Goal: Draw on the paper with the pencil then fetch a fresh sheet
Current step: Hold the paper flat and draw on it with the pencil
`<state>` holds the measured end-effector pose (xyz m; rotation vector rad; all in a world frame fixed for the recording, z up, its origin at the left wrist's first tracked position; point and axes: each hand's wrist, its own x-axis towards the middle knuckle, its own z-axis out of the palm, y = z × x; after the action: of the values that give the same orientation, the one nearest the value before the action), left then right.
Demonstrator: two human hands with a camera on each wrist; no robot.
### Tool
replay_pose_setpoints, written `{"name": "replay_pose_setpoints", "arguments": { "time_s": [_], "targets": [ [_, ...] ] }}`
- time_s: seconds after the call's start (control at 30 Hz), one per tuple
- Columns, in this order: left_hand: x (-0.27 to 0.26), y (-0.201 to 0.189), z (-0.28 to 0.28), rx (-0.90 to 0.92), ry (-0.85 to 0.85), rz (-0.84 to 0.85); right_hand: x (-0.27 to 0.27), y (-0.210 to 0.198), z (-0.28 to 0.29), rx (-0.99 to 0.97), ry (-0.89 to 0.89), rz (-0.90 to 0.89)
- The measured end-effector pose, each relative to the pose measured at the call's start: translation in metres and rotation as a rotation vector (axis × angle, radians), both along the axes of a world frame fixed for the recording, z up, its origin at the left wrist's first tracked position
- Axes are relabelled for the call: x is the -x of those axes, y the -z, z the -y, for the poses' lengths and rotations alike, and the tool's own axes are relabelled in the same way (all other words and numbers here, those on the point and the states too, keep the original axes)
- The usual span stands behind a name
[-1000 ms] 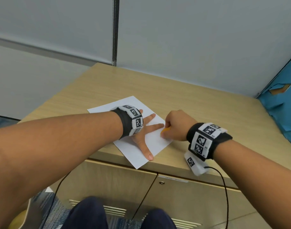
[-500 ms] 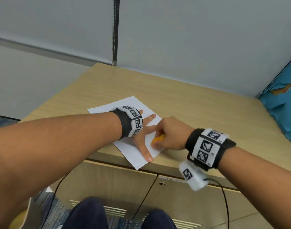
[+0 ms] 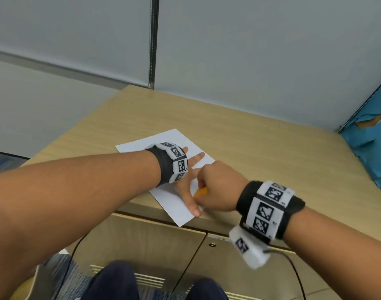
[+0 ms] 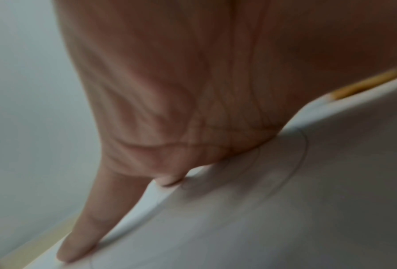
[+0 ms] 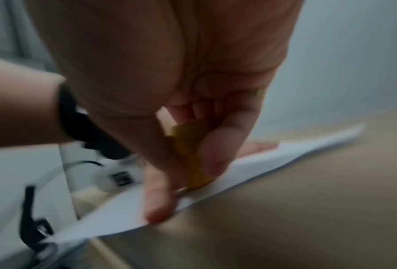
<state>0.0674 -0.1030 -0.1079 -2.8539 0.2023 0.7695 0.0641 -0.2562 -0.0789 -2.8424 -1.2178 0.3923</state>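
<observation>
desk (image 3: pixel 261 148): pencil (image 3: pixel 200 192) gripped in right hand's fingers (image 3: pixel 203 180).

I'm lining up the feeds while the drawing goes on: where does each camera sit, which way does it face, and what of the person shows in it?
Head: worn on the head, looking forward and down at the desk; both forearms, left hand flat on the paper, right hand gripping the pencil, knees below.
Left wrist: looks along the left palm at the paper.
Right wrist: looks along the right hand's fingers at the pencil; left forearm visible.
Shared: paper and pencil appear in all three.
</observation>
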Motion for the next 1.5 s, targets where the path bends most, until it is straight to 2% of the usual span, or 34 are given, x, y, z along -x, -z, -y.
{"name": "replay_pose_setpoints", "arguments": {
  "time_s": [0.07,0.17,0.2,0.3,0.37,0.47,0.6,0.67,0.77,0.87,0.93,1.17,1.3,1.5],
  "targets": [
    [0.000,0.000,-0.001,0.008,0.008,0.003,-0.008,-0.003,0.002,0.001,0.022,-0.036],
    [0.000,0.001,0.002,0.007,0.009,0.003,-0.040,-0.009,0.011,-0.068,0.204,0.070],
    [0.000,0.001,0.003,0.002,0.010,0.000,-0.034,-0.006,0.010,-0.068,0.194,0.077],
    [-0.001,0.000,-0.001,0.001,0.010,-0.005,0.000,0.002,0.001,-0.029,0.016,-0.028],
    [0.001,-0.001,-0.001,-0.004,0.014,-0.009,-0.014,-0.003,0.004,-0.043,0.090,-0.046],
    [0.001,-0.003,0.003,-0.002,0.009,-0.012,-0.038,-0.006,0.009,-0.085,0.214,0.063],
    [0.001,-0.001,0.001,-0.013,0.001,-0.010,0.001,0.002,-0.001,-0.037,0.025,-0.038],
    [0.001,0.000,0.000,-0.012,0.013,-0.004,-0.017,-0.005,0.003,-0.034,0.108,-0.034],
    [0.002,-0.003,0.002,-0.007,0.016,-0.008,-0.039,-0.008,0.005,-0.082,0.248,0.073],
    [-0.003,0.002,0.001,-0.026,0.008,-0.031,-0.012,-0.001,-0.009,-0.037,0.100,0.009],
    [-0.005,0.004,0.001,-0.028,0.013,-0.040,-0.005,0.001,-0.010,-0.030,0.064,-0.050],
    [0.004,-0.006,0.009,-0.016,-0.064,-0.015,-0.025,-0.005,0.014,-0.049,0.244,-0.031],
    [0.013,-0.019,0.013,-0.001,-0.167,-0.023,-0.044,-0.007,0.015,0.015,0.283,0.086],
    [0.020,-0.047,0.001,-0.168,0.000,-0.004,-0.069,-0.003,0.008,-0.084,0.314,0.060]
  ]
}}
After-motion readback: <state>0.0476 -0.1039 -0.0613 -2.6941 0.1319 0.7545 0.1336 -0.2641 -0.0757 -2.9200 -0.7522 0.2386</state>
